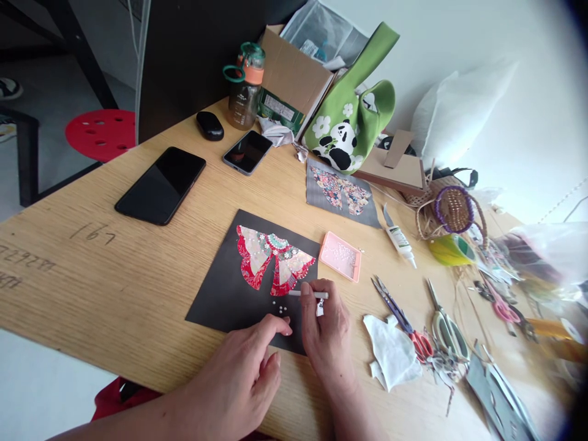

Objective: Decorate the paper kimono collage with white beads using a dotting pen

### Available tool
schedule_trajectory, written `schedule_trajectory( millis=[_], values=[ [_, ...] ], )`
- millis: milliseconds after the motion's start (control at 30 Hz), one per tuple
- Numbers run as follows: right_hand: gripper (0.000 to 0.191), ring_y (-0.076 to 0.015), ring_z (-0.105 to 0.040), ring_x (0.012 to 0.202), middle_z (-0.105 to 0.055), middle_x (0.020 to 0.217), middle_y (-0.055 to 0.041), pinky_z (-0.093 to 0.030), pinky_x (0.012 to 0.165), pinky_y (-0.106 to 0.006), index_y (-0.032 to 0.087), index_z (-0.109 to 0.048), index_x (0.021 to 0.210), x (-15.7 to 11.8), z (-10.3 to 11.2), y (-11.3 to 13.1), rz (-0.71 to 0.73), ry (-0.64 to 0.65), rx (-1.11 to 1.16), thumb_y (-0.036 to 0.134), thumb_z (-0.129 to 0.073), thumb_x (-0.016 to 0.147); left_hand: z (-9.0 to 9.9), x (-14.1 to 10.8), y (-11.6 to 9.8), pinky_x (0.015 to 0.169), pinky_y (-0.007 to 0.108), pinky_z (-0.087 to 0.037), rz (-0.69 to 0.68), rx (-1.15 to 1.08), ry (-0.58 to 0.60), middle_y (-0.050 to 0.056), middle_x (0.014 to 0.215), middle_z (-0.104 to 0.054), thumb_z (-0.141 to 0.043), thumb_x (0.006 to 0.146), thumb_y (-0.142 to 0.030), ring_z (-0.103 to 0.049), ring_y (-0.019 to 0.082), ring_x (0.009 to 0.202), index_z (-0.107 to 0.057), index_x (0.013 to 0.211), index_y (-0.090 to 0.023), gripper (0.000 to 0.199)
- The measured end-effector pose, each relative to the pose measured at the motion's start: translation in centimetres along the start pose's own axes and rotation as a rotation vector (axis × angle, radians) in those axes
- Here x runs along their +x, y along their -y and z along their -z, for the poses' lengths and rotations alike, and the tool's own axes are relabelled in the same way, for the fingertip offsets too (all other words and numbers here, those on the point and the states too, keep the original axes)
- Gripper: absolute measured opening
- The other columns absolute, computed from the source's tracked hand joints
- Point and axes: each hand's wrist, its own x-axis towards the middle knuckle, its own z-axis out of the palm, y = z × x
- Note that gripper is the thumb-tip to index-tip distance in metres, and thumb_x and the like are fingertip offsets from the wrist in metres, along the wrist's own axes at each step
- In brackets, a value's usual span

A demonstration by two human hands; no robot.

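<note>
A butterfly-shaped fabric piece in red and cream, trimmed with beads, lies on a black sheet. My right hand pinches a slim white pen-like stick, whose tip is at the lower edge of the red wing. Just below that wing a few small white beads rest on the black sheet. My left hand is at the sheet's front edge, index finger stretched toward the beads and thumb apart from it. Beside the sheet sits a pink tray with many tiny white beads.
Behind the sheet lie a floral butterfly on grey cloth and a glue tube. Scissors, white cloth and craft scraps crowd the right. Two phones, a bottle and a green panda bag stand or lie farther back.
</note>
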Motion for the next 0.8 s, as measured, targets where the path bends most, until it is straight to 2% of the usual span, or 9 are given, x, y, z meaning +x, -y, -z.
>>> schedule_trajectory(
  millis=[133, 500, 667, 800],
  values=[
    [0.015, -0.0138, -0.061, 0.064, -0.062, 0.075, 0.0004, -0.043, 0.058, -0.026, 0.022, -0.049, 0.088, 0.05, -0.10, 0.09, 0.026, 0.032, -0.017, 0.023, -0.045, 0.102, 0.05, 0.00, -0.04, 0.074, 0.027, -0.048, 0.018, 0.023, 0.004, -0.001, 0.079, -0.059, -0.038, 0.094, -0.018, -0.062, 0.017, 0.075, -0.053, 0.116, -0.023, 0.027],
    [0.014, -0.0140, -0.060, 0.065, -0.060, 0.073, 0.0019, -0.044, 0.061, -0.027, 0.023, -0.047, 0.088, -0.15, 0.06, 0.00, -0.004, 0.014, -0.003, 0.024, -0.045, 0.102, 0.05, 0.12, 0.18, 0.077, 0.028, -0.048, 0.021, -0.001, 0.017, 0.001, 0.084, -0.062, -0.038, 0.095, -0.019, -0.064, 0.019, 0.082, -0.052, 0.120, -0.023, 0.029],
    [0.015, -0.0146, -0.061, 0.067, -0.060, 0.075, 0.0004, -0.043, 0.059, -0.027, 0.022, -0.048, 0.087, 0.02, 0.01, 0.02, 0.016, 0.045, -0.014, 0.022, -0.044, 0.102, 0.08, 0.13, 0.12, 0.074, 0.028, -0.048, 0.031, -0.004, 0.030, 0.000, 0.080, -0.060, -0.037, 0.095, -0.019, -0.062, 0.019, 0.077, -0.052, 0.120, -0.022, 0.029],
    [0.014, -0.0146, -0.060, 0.065, -0.060, 0.074, 0.0010, -0.044, 0.060, -0.028, 0.023, -0.048, 0.087, -0.10, 0.18, -0.08, -0.005, 0.019, -0.012, 0.023, -0.044, 0.101, 0.00, 0.08, 0.22, 0.075, 0.028, -0.048, 0.024, -0.013, 0.024, 0.000, 0.082, -0.062, -0.038, 0.094, -0.018, -0.063, 0.019, 0.079, -0.052, 0.122, -0.022, 0.032]
  ],
)
